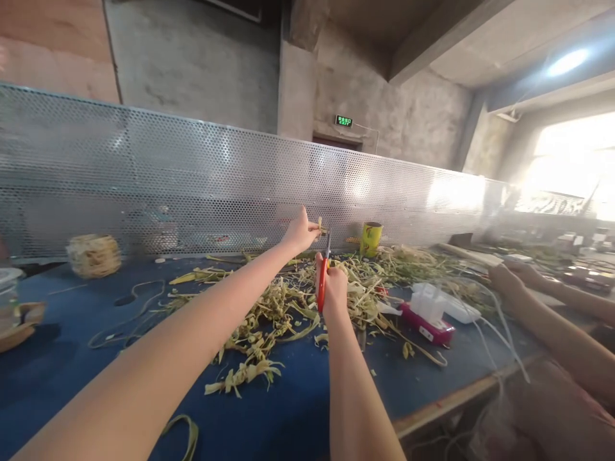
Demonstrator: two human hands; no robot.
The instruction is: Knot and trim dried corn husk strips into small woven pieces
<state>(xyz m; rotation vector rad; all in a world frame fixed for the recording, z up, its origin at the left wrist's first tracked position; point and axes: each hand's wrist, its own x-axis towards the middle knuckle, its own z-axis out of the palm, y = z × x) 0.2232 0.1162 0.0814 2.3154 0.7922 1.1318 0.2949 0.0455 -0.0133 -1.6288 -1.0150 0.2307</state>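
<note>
My left hand [300, 233] is stretched out over the far part of the table, pinching a small pale piece of dried plant strip [320, 224] between its fingertips. Just right of it and a little lower, my right hand [335, 285] is closed round the red handles of a pair of scissors [323, 282]. The blades point up, their tips close to the strip; whether they touch it I cannot tell. Below both hands spreads a loose heap of dried yellow-green plant strips [273, 314], with a knotted bunch [245, 374] at its near edge.
A yellow can [371, 239] stands behind the heap, by a perforated metal screen [230, 173]. A woven roll [93, 255] is at left on the blue table [288, 416]. To the right are a magenta device [427, 324], white cords and another person's hands [509, 278].
</note>
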